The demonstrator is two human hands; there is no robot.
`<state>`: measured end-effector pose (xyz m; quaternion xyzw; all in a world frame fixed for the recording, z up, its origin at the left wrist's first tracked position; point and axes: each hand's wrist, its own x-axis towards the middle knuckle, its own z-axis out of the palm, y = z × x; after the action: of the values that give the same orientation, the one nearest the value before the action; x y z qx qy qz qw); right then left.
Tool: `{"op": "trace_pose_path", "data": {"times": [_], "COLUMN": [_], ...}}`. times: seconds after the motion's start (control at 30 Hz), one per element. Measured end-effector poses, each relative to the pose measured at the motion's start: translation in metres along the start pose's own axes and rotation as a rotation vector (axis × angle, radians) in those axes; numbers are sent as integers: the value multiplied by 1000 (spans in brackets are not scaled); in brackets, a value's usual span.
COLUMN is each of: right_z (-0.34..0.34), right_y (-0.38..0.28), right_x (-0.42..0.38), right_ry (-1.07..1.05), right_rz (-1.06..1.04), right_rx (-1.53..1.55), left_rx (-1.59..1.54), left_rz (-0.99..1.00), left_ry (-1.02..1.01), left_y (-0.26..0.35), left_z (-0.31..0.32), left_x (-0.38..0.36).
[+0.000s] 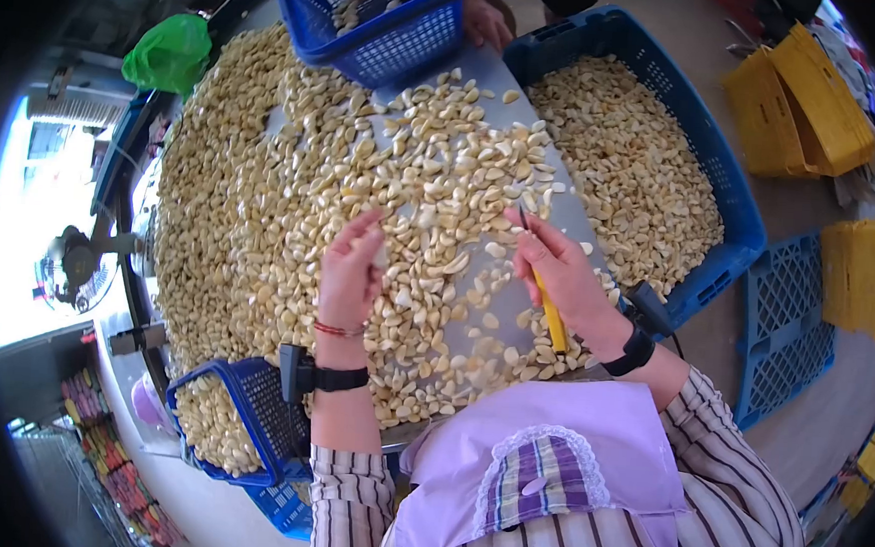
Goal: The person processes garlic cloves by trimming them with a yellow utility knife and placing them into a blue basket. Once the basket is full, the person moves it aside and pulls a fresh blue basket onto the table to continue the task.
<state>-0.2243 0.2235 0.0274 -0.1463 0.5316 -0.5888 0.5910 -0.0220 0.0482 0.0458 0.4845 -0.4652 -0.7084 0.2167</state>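
Pale, curved kernels that look like cashew nuts [314,156] lie spread over a metal table [472,276]. My left hand [350,273] is above the pile, fingers curled in a pinch, and a pale nut [379,256] shows at the fingertips. To its right, my right hand [563,271] grips a small knife [552,316] with a yellow handle. The knife's dark, short blade points up and away from me, between thumb and index finger. A gap separates my two hands, both over the nuts.
A blue basket [391,55] stands at the far edge near another person's hand [488,21]. On the right, a large blue crate [732,206] holds nuts. Another blue basket [294,415] of nuts sits at lower left. Yellow crates [768,113] and a fan [75,263] are farther off.
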Motion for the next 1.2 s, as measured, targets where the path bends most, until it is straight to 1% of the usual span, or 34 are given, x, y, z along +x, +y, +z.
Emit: {"op": "trace_pose_path", "data": {"times": [0.03,0.07,0.1,0.17,0.2,0.23,0.3,0.33,0.37,0.4,0.43,0.47,0.5,0.57,0.6,0.63,0.7,0.73,0.77,0.8,0.83,0.87,0.9,0.97,1.0,1.03,1.07,1.1,1.17,1.2], "right_z": [0,0,4,17,27,38,61,67,65,61,60,56,48,27,15,5,-12,-25,-38,-46,-55,-64,-70,-79,-73,-58,-48,-43,-34,-29], "right_y": [-2,-3,2,17,6,3,5,10,20,32,34,32,31,28,25,20,0,-6,-11,-23,-34,-39,-47,-51,-54,-60,-60,-54,-41,-34], "right_x": [0,-1,2,10,4,3,3,7,14,26,34,37,43,55,57,57,62,67,71,69,66,62,55,40,28,14,3,-4,-11,-13], "right_ry": [-5,-20,-32,-67,-206,-209,-419,-466,-476,-483,-490,-482,-499,-398,-284,-168,-103,-27,52,149,249,323,342,271,283,217,151,155,24,24], "right_rz": [-37,-33,-29,-662,-554,-549,-547,-555,-552,-490,-429,-514,-519,-617,-665,-711,-599,-641,-686,-636,-586,-547,-464,-619,-618,-526,-435,-429,-369,-371], "right_rx": [-41,-129,-131,-662,-811,-806,-1172,-1277,-1276,-1371,-1466,-1596,-1598,-1718,-1677,-1634,-1665,-1663,-1660,-1696,-1730,-1732,-1671,-1427,-1429,-1263,-1094,-1092,-976,-969], "left_rx": [-145,-235,-236,-656,-698,-694,-707,-651,-653,-595,-536,-428,-433,-88,177,170,862,858,990,1121,1115,1191,1267,1290,1231,1172,1172,1207,1282,1261], "left_rz": [111,173,176,264,275,271,271,260,259,271,285,208,211,169,116,114,563,564,545,526,536,538,535,533,522,509,511,456,350,357], "left_ry": [3,4,16,110,154,160,189,309,319,291,264,417,431,422,500,498,272,270,208,145,143,116,86,73,106,136,125,152,221,232], "left_y": [4,7,8,6,-2,-2,1,4,-5,-19,-19,-22,-26,-36,-40,-50,-75,-75,-74,-73,-76,-79,-83,-88,-89,-89,-90,-92,-93,-92], "left_z": [-9,-27,-40,-62,-78,-78,-73,-64,-72,-86,-87,-82,-79,-74,-68,-65,-60,-47,-31,-18,-11,-4,0,7,10,13,15,14,7,-1], "left_x": [0,-1,-4,-14,-15,-21,-35,-42,-45,-47,-51,-56,-61,-76,-80,-82,-78,-79,-80,-80,-79,-77,-76,-77,-79,-79,-78,-79,-77,-75]}}
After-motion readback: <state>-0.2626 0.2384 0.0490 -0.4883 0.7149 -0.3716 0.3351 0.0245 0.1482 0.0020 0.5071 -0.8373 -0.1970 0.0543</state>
